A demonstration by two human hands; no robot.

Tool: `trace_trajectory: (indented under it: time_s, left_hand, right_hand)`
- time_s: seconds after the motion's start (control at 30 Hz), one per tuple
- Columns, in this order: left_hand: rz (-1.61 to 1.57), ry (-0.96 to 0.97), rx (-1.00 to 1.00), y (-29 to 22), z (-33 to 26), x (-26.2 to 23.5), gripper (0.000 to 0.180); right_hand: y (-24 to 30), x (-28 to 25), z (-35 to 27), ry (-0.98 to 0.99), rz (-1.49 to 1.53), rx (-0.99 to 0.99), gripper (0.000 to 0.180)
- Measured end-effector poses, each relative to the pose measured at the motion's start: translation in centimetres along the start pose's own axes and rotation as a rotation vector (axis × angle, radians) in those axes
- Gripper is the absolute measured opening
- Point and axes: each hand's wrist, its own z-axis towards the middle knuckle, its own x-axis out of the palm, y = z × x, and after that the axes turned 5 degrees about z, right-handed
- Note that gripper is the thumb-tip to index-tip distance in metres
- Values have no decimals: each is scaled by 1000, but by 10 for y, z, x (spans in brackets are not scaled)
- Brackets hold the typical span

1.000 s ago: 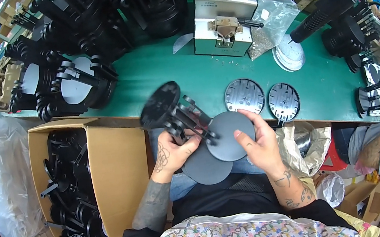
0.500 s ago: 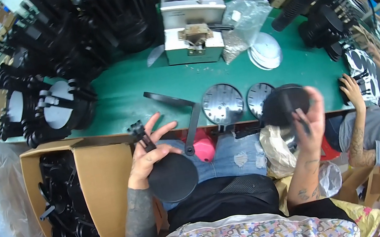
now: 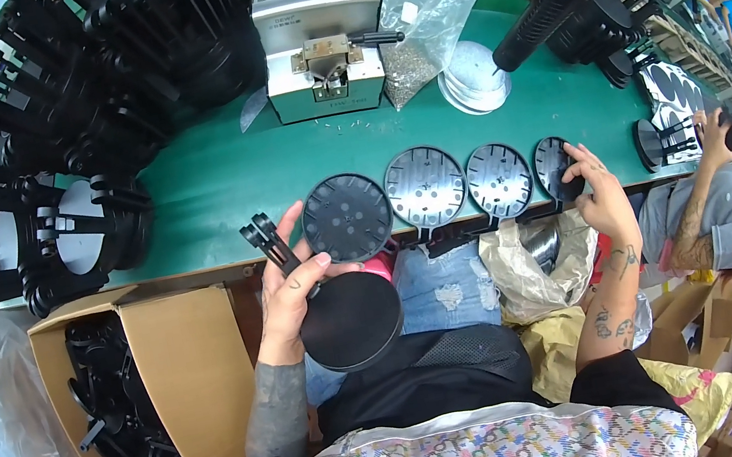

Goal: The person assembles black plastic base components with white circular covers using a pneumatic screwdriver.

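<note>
My left hand (image 3: 286,301) is closed round the narrow arm of a black round plate (image 3: 351,321), which hangs above my lap with its smooth face up. The arm's forked, knobbed end (image 3: 264,237) sticks out past my fingers. Beside those fingertips, a black ribbed plate (image 3: 347,218) lies on the bench's front edge. Two shinier ribbed plates, a larger one (image 3: 425,187) and a smaller one (image 3: 500,180), continue the row. At its right end, my right hand (image 3: 606,201) grips the rim of another black ribbed plate (image 3: 554,166) with bent fingers.
A grey bench machine (image 3: 325,79) stands at the back, next to a clear bag of small parts (image 3: 422,47) and stacked pale discs (image 3: 474,82). Black plate assemblies (image 3: 158,50) crowd the left. A power screwdriver (image 3: 547,6) hangs at right; a co-worker (image 3: 710,207) sits beyond. An open carton (image 3: 191,377) holds black parts.
My right hand has brought the black plate from above the bench to the row's right end. Another black plate now lies flat at the row's left end. The view has shifted.
</note>
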Motion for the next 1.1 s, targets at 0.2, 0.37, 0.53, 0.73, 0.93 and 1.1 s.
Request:
trace_trajectory:
  time_s: [0.2, 0.37, 0.53, 0.73, 0.93, 1.1]
  left_hand:
    - [146, -123, 30, -21, -1, -5, 60]
    - [184, -160, -10, -27, -4, -14, 65]
    - [246, -231, 136, -35, -4, -24, 63]
    - [271, -261, 150, -48, -8, -39, 58]
    - [60, -307, 228, -50, -33, -45, 21]
    - [18, -3, 88, -8, -61, 28, 34]
  right_hand:
    - [16, 43, -12, -204, -17, 40, 62]
    - [51, 69, -7, -212, -169, 4, 79]
    - [68, 84, 5, -206, -160, -47, 67]
    - [87, 96, 9, -239, -128, -21, 62]
    - [119, 94, -3, -435, 165, -309, 62]
    - [189, 101, -20, 72, 808, -758, 74]
